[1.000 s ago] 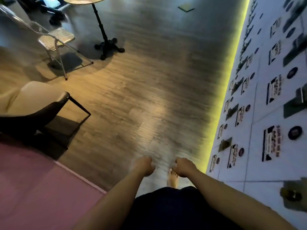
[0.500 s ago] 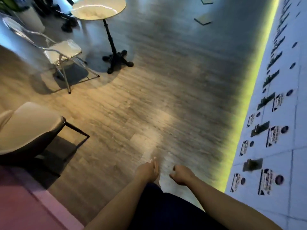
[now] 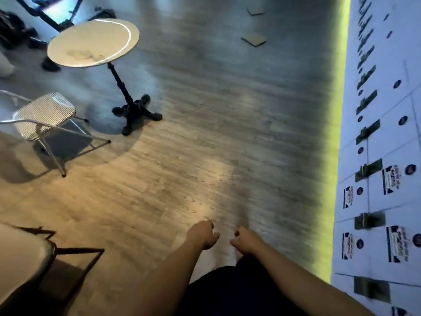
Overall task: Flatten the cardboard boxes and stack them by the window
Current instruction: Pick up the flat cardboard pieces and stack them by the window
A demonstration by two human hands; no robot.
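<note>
View advanced toward flat cardboard pieces (image 3: pixel 254 39) | left hand (image 3: pixel 202 233), right hand (image 3: pixel 246 240): grip loosely curled, empty | we walk on, cardboard well ahead.

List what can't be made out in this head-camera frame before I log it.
- Labels on the white panels, head view: print blurred and too small to read.
- Two flat pieces far across the floor: too small to tell if they are cardboard.
- Left hand and right hand: motion blur hides the finger detail; nothing shows in them.
- Window: only a bright strip at the top-left edge, cut off.
- Padded chair: cut by the left edge.
</note>
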